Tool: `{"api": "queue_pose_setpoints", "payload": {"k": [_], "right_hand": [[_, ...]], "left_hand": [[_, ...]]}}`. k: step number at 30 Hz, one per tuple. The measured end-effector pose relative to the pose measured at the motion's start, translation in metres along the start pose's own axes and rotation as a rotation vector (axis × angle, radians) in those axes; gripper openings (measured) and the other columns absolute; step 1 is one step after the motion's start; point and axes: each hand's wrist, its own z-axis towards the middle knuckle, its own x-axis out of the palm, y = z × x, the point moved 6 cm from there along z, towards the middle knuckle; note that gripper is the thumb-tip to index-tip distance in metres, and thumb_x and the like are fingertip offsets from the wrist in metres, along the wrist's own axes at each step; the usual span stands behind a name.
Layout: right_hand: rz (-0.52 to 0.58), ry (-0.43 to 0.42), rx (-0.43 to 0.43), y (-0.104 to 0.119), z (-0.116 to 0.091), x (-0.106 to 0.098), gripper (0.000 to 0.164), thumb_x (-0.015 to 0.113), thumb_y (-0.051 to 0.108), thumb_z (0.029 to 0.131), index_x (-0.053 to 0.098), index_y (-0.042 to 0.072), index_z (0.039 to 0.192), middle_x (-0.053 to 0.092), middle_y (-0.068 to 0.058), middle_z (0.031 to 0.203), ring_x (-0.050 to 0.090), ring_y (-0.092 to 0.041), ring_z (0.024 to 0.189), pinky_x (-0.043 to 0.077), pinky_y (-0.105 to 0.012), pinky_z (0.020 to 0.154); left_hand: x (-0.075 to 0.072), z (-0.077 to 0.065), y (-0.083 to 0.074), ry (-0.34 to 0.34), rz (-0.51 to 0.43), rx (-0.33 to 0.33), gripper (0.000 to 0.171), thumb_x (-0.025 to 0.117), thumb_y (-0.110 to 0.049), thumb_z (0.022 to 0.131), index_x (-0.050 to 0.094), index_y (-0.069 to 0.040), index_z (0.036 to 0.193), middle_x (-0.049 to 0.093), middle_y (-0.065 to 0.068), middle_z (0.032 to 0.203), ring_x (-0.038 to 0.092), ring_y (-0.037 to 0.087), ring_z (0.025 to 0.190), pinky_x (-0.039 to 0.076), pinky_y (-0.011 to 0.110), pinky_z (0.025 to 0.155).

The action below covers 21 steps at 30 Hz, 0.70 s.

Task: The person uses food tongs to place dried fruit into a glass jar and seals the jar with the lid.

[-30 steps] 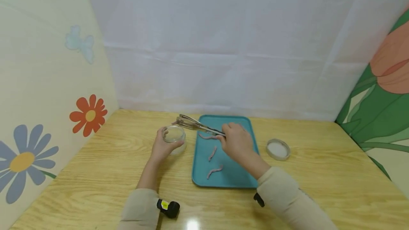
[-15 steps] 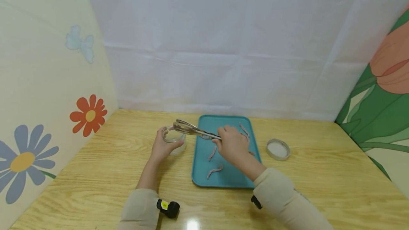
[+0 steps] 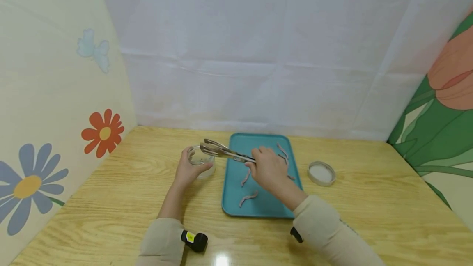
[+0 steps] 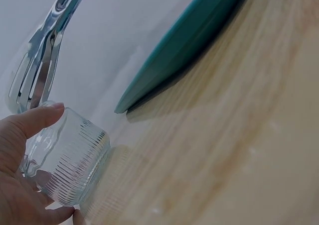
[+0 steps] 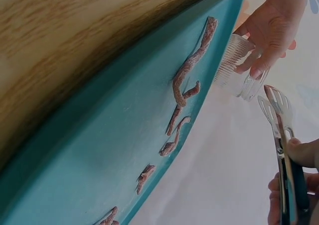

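Note:
My left hand [image 3: 187, 170] grips a ribbed clear glass jar [image 4: 75, 158], fingers and thumb around its side near the rim. The jar stands on the table with its mouth uncovered. My right hand [image 3: 270, 168] holds metal tongs [image 3: 221, 150], whose slotted ends are over the jar's mouth. In the right wrist view, the tong tips [image 5: 271, 98] stand slightly apart with no strip visible between them. Something small and dark shows inside the jar, too blurred to identify. Several wrinkled pinkish-brown strips [image 5: 192, 63] lie on a teal tray [image 3: 266, 206], partly under my right hand.
A round lid [image 3: 322, 173] with a pale inside lies on the wooden table [image 3: 354, 216] to the right of the tray. White cloth [image 3: 236, 73] hangs behind the table. Flower-patterned panels stand at left and right.
The tongs have moved left and slightly down to the jar's mouth. The strip end that stuck out from their tips no longer shows there. My left hand has kept its place on the jar.

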Motion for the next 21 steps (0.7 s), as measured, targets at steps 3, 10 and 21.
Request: {"api": "queue_pose_setpoints", "payload": {"k": [3, 10, 21], "right_hand": [[-0.001, -0.009, 0.01, -0.001, 0.0, -0.001, 0.024, 0.059, 0.034, 0.081, 0.049, 0.013, 0.074, 0.036, 0.003, 0.062, 0.035, -0.012, 0.051, 0.028, -0.023, 0.037], [-0.007, 0.001, 0.031, -0.002, 0.001, -0.004, 0.025, 0.057, 0.037, 0.082, 0.052, 0.012, 0.077, 0.037, 0.003, 0.062, 0.035, -0.011, 0.051, 0.029, -0.024, 0.037], [-0.012, 0.023, 0.099, -0.012, 0.003, -0.011, 0.032, 0.057, 0.04, 0.08, 0.055, 0.008, 0.08, 0.044, 0.0, 0.067, 0.041, -0.014, 0.055, 0.034, -0.026, 0.041]], "left_hand": [[0.0, 0.0, 0.0, -0.002, -0.003, 0.005, 0.092, 0.074, -0.025, 0.068, 0.015, -0.004, 0.134, 0.023, 0.023, 0.133, 0.025, 0.037, 0.119, 0.029, 0.045, 0.092], [0.0, 0.0, -0.001, 0.0, -0.03, 0.012, 0.09, 0.074, -0.021, 0.068, 0.015, -0.004, 0.134, 0.022, 0.023, 0.133, 0.026, 0.037, 0.119, 0.029, 0.044, 0.092], [0.001, 0.0, 0.0, -0.001, -0.027, 0.003, 0.091, 0.074, -0.02, 0.068, 0.014, -0.004, 0.134, 0.021, 0.023, 0.134, 0.025, 0.037, 0.119, 0.029, 0.045, 0.092]]}}
